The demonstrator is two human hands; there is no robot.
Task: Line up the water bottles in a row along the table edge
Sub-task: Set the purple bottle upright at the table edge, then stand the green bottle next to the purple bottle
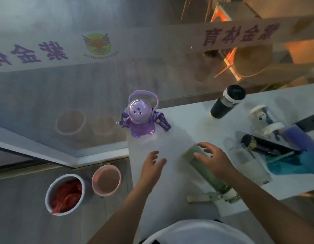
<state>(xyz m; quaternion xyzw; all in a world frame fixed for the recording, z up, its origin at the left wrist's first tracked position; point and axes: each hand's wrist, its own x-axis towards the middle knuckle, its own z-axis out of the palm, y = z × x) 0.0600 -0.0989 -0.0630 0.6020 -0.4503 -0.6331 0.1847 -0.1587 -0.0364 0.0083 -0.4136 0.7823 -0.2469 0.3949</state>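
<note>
While the left hand [153,162] hovers spread and empty above the white table [172,138], the right hand [212,158] rests loosely on 1 green bottle [208,170] lying flat — purple bottle [140,118] upright at the far-left corner.

A white table [170,143] carries a standing purple bottle [141,120], dark tumbler [226,103] and lying green bottle [208,171].

A bare stretch of white table [179,138] lies open between the upright purple bottle [140,120] at the far corner and the green bottle [208,171] lying on its side. To the right the way is crowded: a dark tumbler [226,103] stands upright, with clear [246,159], black [269,147] and blue [293,161] bottles lying close together.
</note>
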